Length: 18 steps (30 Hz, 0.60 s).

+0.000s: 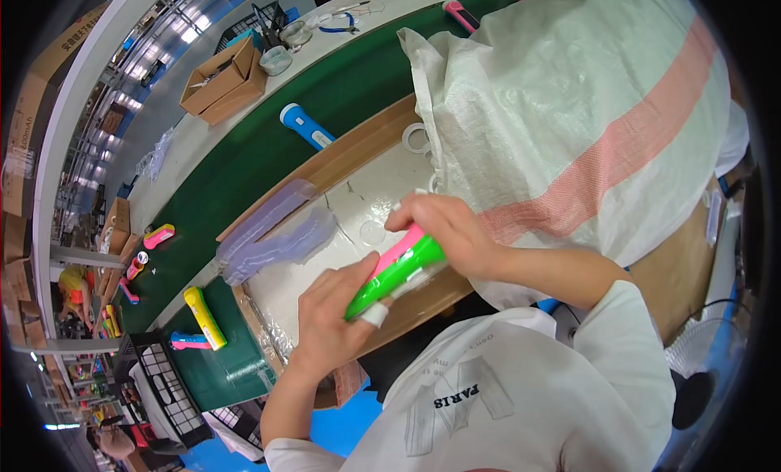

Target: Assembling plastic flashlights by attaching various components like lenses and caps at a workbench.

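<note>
Both my hands hold a bright green and pink flashlight (398, 273) slantwise over the open cardboard tray (443, 305). It may be one two-coloured body or two lying side by side; I cannot tell. My left hand (329, 313) wraps round its lower left end, with a white covering on a fingertip. Closed over the upper right end is my right hand (451, 232), also with white coverings on its fingertips. Beneath and left of the hands, clear purplish plastic sleeves (281, 236) lie in the tray. A white ring (416, 137) sits near the tray's far side.
A big white woven sack (561, 122) with a pink stripe covers the right. Beyond the tray, a green conveyor belt (350, 81) carries a blue flashlight (306, 125) and a yellow flashlight (204, 318). A cardboard box (224, 81) and blue-handled pliers (340, 24) are on the far ledge.
</note>
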Available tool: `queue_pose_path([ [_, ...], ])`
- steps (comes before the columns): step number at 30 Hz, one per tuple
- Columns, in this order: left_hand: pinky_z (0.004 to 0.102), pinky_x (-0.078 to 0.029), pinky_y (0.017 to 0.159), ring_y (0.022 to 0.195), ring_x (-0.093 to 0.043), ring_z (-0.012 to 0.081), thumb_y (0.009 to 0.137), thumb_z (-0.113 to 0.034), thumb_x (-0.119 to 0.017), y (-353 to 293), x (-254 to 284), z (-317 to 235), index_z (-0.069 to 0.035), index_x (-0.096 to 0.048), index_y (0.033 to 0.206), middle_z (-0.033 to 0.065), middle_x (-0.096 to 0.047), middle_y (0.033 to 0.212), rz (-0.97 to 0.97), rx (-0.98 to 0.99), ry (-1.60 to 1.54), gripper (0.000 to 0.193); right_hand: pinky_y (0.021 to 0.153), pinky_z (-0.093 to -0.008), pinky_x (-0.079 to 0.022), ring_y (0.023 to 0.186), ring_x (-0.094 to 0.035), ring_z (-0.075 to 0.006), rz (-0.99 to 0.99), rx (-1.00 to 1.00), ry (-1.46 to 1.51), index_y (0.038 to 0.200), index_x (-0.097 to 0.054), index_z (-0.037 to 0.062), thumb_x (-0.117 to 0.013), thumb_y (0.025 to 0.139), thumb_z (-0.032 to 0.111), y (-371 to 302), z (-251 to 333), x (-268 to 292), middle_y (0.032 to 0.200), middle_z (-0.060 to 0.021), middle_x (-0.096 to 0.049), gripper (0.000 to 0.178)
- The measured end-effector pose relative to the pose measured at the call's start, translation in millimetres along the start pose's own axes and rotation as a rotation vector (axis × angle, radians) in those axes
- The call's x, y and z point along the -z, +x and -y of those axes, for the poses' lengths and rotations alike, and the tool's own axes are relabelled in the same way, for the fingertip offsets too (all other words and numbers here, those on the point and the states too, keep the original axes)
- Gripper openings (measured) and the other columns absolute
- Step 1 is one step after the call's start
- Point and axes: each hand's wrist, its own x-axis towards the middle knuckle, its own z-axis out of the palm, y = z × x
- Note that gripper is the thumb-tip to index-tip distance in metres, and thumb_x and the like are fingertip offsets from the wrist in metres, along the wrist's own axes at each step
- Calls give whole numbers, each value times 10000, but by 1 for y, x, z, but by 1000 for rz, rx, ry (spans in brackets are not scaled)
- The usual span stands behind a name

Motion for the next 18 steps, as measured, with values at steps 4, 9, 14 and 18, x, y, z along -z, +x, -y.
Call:
queue_pose_path([
  [4,313,-509,633,742,-584,217,582,-21,-748,14,-8,10,-40,-606,1171,80,-653,1074,-59,-244,473,606,848,-307,-460,880,-581,-162,-87,-519,381,958,-602,6,-433,960,276,20,-6,8,928,-82,-610,319],
  [9,325,-498,707,774,-630,278,701,-81,-777,-2,7,0,1,-591,1198,157,-661,994,162,258,-637,537,880,-357,-440,913,-576,-248,73,489,-333,1062,-582,11,-371,960,234,-15,30,6,950,-151,-581,323],
  [14,330,-508,651,739,-615,255,646,-53,-769,26,-19,6,-20,-609,1162,128,-669,946,-75,-169,289,541,809,-324,-438,844,-561,-188,-144,-365,250,939,-575,17,-419,969,313,11,-8,19,917,-87,-589,335],
  [18,307,-495,630,747,-631,228,638,-25,-767,19,-27,19,-32,-592,1182,104,-677,913,-259,-342,233,572,778,-332,-441,847,-564,-181,-54,-154,-99,938,-560,16,-407,976,312,-3,19,17,914,-87,-591,335],
])
